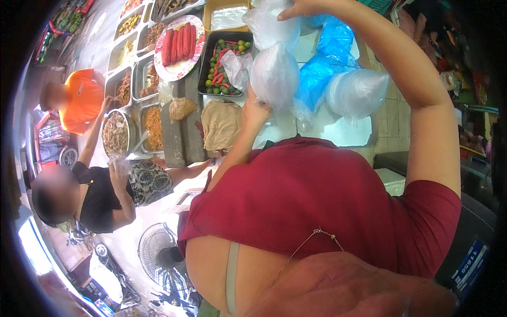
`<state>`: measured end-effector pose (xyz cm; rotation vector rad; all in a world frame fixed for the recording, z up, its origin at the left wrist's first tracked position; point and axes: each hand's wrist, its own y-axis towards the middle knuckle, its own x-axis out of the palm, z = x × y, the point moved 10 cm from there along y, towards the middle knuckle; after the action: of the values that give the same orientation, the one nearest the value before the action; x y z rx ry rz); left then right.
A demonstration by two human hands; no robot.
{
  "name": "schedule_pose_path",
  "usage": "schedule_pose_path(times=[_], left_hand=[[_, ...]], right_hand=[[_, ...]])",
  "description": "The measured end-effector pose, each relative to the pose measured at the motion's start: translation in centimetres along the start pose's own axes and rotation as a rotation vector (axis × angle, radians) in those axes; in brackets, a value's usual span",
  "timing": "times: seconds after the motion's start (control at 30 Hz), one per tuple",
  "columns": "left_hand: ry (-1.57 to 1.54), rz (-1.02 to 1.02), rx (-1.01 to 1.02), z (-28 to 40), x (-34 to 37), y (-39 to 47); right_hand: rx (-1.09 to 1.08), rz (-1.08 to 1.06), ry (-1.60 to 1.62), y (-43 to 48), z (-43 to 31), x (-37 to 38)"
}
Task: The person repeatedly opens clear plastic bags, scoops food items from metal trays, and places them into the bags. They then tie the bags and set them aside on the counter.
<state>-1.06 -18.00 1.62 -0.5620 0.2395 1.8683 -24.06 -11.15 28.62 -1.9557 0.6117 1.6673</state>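
My left hand (256, 109) is at the lower edge of a bulging, translucent plastic bag (275, 75), its fingers curled against the plastic. At the top of the view my right hand (303, 8) reaches over a second swollen plastic bag (273, 25); a fingertip touches it, and the frame's edge cuts off part of the hand. Crumpled blue plastic bags (326, 65) lie to the right of these. Another rounded clear bag (356, 95) sits beside the blue plastic. What the clear bags hold cannot be made out.
A black tray (202, 75) holds green citrus and red chillies. Beside it are a folded tan cloth (222, 125), a floral plate (166, 71) of red sausages and several metal food trays (136, 85). Across the food stand a person in black (101, 200) and one in orange (83, 101). An electric fan (158, 245) stands lower left.
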Motion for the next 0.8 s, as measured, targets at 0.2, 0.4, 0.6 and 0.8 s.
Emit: schedule_pose_path(times=[0.2,0.4,0.6,0.8], left_hand=[[-0.087,0.099,0.139,0.3,0.0,2.5],[-0.138,0.077,0.117,1.3,-0.8,3.3],[-0.093,-0.248,0.215,10.7,-8.8,-3.8],[-0.334,-1.120,0.582,22.7,-11.7,-12.7]], right_hand=[[-0.001,0.180,-0.036,-2.6,-1.0,-2.7],[-0.143,0.486,-0.366,-10.4,-8.1,-6.6],[-0.309,0.493,0.082,-18.1,-11.1,-7.9],[-0.688,0.261,0.981,-20.5,-16.9,-2.9]])
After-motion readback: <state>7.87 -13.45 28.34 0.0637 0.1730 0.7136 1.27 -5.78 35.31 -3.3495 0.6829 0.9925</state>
